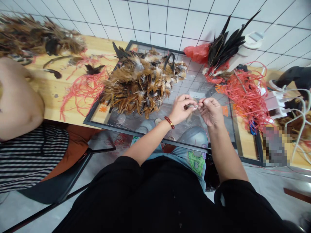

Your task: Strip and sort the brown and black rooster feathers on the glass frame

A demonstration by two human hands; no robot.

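Fingertips of both hands nearly meet over the glass panel (150, 127) with its black frame. My left hand (182, 108), with a beaded bracelet (169, 122) at the wrist, pinches a small feather whose tip shows below the fingers. Just to its right, my right hand (211, 110) is closed in a pinch, with something small and reddish at the thumb and finger; its exact shape is too small to tell. A large heap of brown feathers (143, 84) lies on the panel left of my hands.
Pink strings (85, 87) lie left of the panel, and a red string pile (247, 97) to the right. Black feathers (224, 45) rise beside a red bag (198, 53). White cables (302, 113) run at the far right. Another person's arm (19, 97) is at the left.
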